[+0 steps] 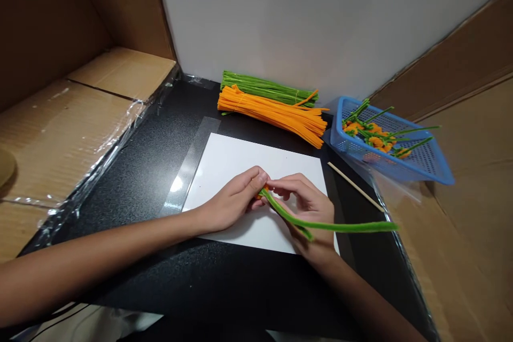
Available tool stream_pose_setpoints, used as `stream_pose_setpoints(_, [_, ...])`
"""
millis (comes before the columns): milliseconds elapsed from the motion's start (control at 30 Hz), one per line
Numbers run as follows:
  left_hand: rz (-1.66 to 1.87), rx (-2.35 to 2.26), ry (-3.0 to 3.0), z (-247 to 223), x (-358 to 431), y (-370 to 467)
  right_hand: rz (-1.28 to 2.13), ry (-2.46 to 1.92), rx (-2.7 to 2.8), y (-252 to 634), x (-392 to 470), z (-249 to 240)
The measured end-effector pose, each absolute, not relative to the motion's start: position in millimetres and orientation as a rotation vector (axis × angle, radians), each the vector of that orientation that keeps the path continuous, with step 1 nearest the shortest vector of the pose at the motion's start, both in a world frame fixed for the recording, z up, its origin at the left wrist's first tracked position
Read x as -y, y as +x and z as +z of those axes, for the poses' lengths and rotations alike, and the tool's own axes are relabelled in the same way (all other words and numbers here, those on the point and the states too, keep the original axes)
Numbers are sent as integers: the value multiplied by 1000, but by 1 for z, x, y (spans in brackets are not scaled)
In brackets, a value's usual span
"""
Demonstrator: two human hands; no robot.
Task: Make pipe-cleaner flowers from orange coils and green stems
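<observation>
My left hand (240,195) is closed around a small orange pipe-cleaner flower (258,196), its thumb pressing from above; most of the orange part is hidden by the fingers. A long green pipe-cleaner stem (344,226) runs from the flower to the right, across my right hand, with a shorter green end beside it. My right hand (310,200) is curled in from the right, its fingertips at the flower, against my left thumb and fingers. Both hands are over a white sheet (256,152) on the black table.
A bundle of orange pipe cleaners (272,112) lies behind the sheet, with a green bundle (264,84) behind it. At right, a blue basket (425,168) holds several orange flowers with green stems. A thin wooden stick (355,186) lies beside the sheet. Cardboard walls (120,5) flank the table.
</observation>
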State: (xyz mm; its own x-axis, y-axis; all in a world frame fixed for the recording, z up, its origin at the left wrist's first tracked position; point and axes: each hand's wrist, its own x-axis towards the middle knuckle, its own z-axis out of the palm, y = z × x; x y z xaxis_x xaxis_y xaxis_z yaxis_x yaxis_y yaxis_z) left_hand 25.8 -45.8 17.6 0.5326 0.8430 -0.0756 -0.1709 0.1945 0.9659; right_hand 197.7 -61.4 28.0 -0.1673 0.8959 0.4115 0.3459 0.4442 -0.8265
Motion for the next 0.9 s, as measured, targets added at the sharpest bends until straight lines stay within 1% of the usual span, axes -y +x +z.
stream_pose_setpoints(167, [844,-763,1304,17,50,25,662,-1075,1783,197,64,31])
stream_pose_setpoints(333, [785,-775,1276,16,52,26,666,-1083,1818,197,64,34])
stream_pose_setpoints(433, [766,-796,1329,17,52,24,604,-1096,1840,196,64,32])
stream_pose_setpoints(533, [739,-728,1288,18,50,21,520,-1095,1836,197,64,31])
stream_pose_setpoints(700, [686,-566,1204,19,46,19,532,-1098,1794,199,64,30])
stream_pose_setpoints(900, [682,-558,1289,19,41,16,485,-1093,1808,200,63,34])
